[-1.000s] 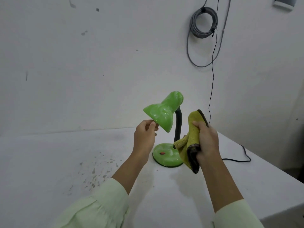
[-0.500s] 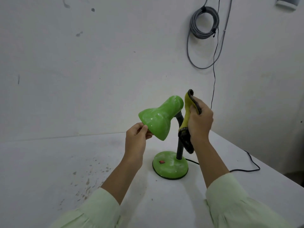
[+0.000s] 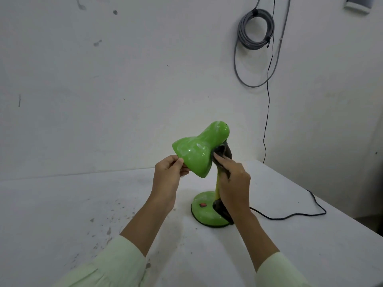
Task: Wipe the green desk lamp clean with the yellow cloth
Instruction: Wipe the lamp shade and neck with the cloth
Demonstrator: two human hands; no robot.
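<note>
Fingers of the left hand [image 3: 167, 175] pinch the rim of the green desk lamp [image 3: 199, 150], which stands on the white table [image 3: 62, 204]. Right hand [image 3: 234, 183], nearer the neck, clutches the yellow cloth [image 3: 222, 154] against the shade's right flank. Shade's long axis tilts down-left, so wiping probably runs that way.

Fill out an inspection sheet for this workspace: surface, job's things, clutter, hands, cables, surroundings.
Surface: white table, dark specks and stains near its middle.
Job's things: green lamp stands on its base; yellow cloth, with a dark side, pressed behind the shade.
Clutter: nothing seen.
Hands: left hand pinches the shade's rim; right hand grips the cloth at the lamp's neck.
Cables: black cord trails from the base across the table; grey coil hangs on the wall.
Surroundings: white scuffed wall.
</note>
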